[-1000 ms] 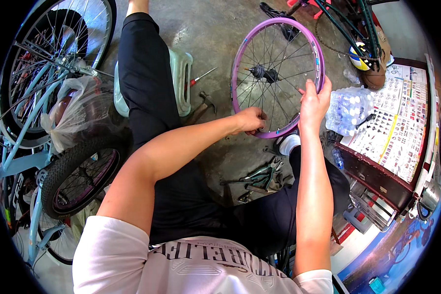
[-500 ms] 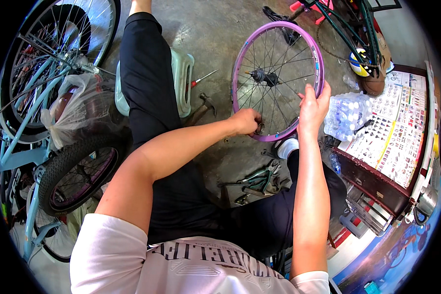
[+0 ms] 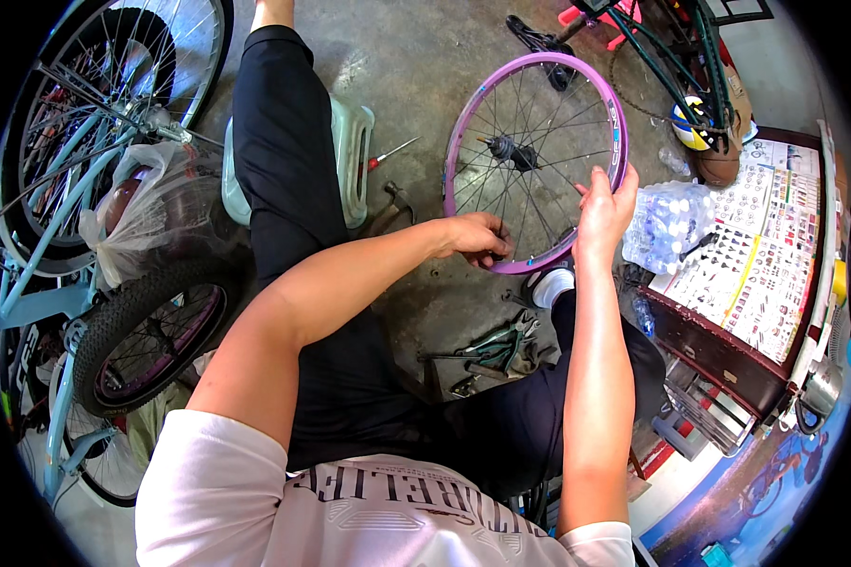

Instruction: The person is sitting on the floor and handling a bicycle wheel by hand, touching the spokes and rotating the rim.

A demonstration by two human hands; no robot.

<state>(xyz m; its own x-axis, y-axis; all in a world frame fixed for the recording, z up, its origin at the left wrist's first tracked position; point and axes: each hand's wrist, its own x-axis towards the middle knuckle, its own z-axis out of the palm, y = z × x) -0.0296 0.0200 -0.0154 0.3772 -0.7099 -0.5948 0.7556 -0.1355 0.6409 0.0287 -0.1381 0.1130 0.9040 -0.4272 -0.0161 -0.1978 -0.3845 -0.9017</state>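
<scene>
A bicycle wheel (image 3: pixel 539 59) with a purple rim, dark spokes and a black hub (image 3: pixel 512 153) stands tilted in front of me, with no tyre on it. My right hand (image 3: pixel 603 213) grips the rim at its lower right, thumb and fingers wrapped round it. At the lower left of the rim is my left hand (image 3: pixel 479 238), its fingers curled and pinched together among the spoke ends. What the left fingertips hold is too small and hidden to name. Close under the wheel rests my shoe (image 3: pixel 553 286).
On the floor lie a hammer (image 3: pixel 399 200), a red-handled screwdriver (image 3: pixel 392 154) and several pliers (image 3: pixel 501 345). A pale green stool (image 3: pixel 353 161) and a blue bicycle (image 3: pixel 61 189) stand left. Right are packed water bottles (image 3: pixel 669 225) and a chart-covered dark cabinet (image 3: pixel 719 326).
The wheel has shifted slightly downward at its top and turned a little. My left fingers have curled closer over the rim, while my right hand keeps its grip.
</scene>
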